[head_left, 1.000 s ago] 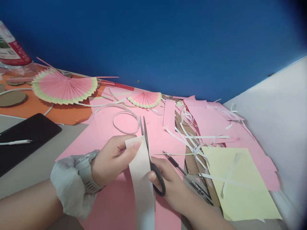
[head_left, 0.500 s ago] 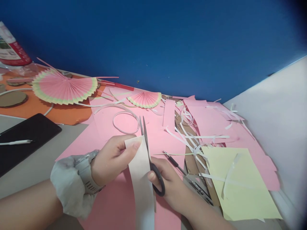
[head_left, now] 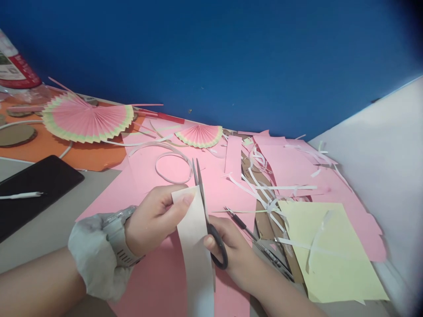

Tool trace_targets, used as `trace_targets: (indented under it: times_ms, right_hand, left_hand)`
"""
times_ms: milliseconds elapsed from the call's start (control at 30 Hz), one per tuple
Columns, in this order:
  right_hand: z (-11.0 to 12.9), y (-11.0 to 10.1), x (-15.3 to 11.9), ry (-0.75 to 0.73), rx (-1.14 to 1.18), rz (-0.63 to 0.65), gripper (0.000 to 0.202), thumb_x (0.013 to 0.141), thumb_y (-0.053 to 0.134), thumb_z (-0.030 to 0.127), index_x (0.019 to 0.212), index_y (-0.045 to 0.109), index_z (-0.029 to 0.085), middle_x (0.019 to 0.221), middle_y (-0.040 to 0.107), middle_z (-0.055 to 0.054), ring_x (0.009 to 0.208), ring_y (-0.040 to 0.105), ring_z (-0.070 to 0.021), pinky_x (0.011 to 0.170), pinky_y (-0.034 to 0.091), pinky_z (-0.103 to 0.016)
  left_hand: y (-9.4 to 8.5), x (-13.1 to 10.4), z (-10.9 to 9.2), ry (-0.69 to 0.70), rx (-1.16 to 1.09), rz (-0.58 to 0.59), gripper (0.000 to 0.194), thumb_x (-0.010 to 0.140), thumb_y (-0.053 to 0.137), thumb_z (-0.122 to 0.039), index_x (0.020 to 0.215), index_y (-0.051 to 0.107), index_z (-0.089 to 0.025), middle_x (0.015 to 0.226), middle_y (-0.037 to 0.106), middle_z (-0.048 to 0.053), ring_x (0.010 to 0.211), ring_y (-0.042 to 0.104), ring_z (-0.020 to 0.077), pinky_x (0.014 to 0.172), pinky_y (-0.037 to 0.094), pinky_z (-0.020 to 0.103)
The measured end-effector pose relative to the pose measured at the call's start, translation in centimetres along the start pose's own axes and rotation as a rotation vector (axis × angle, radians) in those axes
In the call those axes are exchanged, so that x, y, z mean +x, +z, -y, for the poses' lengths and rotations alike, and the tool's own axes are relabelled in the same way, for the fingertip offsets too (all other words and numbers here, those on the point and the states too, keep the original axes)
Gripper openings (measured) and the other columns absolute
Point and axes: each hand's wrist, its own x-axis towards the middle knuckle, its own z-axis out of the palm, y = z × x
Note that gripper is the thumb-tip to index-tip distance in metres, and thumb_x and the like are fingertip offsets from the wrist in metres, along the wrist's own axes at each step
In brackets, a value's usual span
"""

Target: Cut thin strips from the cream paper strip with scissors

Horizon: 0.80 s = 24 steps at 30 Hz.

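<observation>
My left hand (head_left: 161, 207) pinches the top end of a white paper strip (head_left: 194, 255) between thumb and fingers. The strip hangs down toward the lower edge of the view. With thumb and fingers in the black handles, my right hand (head_left: 234, 248) holds a pair of scissors (head_left: 218, 244). Their blades point away from me, slightly apart, along the strip's right edge near its top corner. Under both hands lies pink paper (head_left: 155, 281). A black pen (head_left: 243, 223) rests just right of the scissors.
Pink and yellow folded paper fans (head_left: 92, 121) lie at the back left, on orange paper (head_left: 95, 156). A black tablet (head_left: 42, 185) with a white stylus (head_left: 20, 195) is at left. Yellow paper (head_left: 337, 264) and white paper scraps (head_left: 287, 188) lie at right, before a blue wall (head_left: 211, 57).
Hardly anything differs. Both hands keep their hold on the strip and the scissors, and the view has shifted very slightly.
</observation>
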Motion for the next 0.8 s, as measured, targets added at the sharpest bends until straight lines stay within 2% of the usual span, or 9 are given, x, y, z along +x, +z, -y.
trace_targets:
  times_ms: [267, 600, 800]
  right_hand:
    - [-0.01, -0.03, -0.07, -0.003, -0.076, -0.021, 0.047, 0.080, 0.043, 0.063, 0.071, 0.045, 0.017, 0.068, 0.031, 0.002, 0.063, 0.026, -0.0137, 0.057, 0.026, -0.026]
    - [-0.35, 0.01, -0.35, -0.052, -0.199, -0.059, 0.050, 0.080, 0.036, 0.066, 0.077, 0.052, 0.019, 0.065, 0.036, 0.001, 0.064, 0.034, -0.0165, 0.062, 0.036, -0.028]
    - [-0.19, 0.09, -0.46, -0.137, -0.183, -0.092, 0.048, 0.084, 0.035, 0.062, 0.086, 0.055, 0.019, 0.069, 0.040, 0.000, 0.063, 0.035, -0.0159, 0.059, 0.037, -0.027]
  left_hand:
    - [-0.08, -0.18, -0.01, 0.027, -0.019, 0.016, 0.037, 0.091, 0.033, -0.029, 0.057, 0.040, -0.016, 0.051, 0.033, -0.006, 0.043, 0.026, 0.0048, 0.039, 0.022, 0.019]
    - [-0.06, -0.13, 0.08, 0.047, -0.025, 0.039, 0.038, 0.091, 0.033, -0.030, 0.056, 0.039, -0.016, 0.050, 0.033, -0.006, 0.043, 0.027, 0.0053, 0.039, 0.022, 0.019]
    - [0.01, -0.23, 0.43, -0.015, -0.107, 0.028, 0.039, 0.091, 0.034, -0.037, 0.058, 0.040, -0.016, 0.049, 0.034, -0.006, 0.041, 0.029, 0.0049, 0.038, 0.024, 0.018]
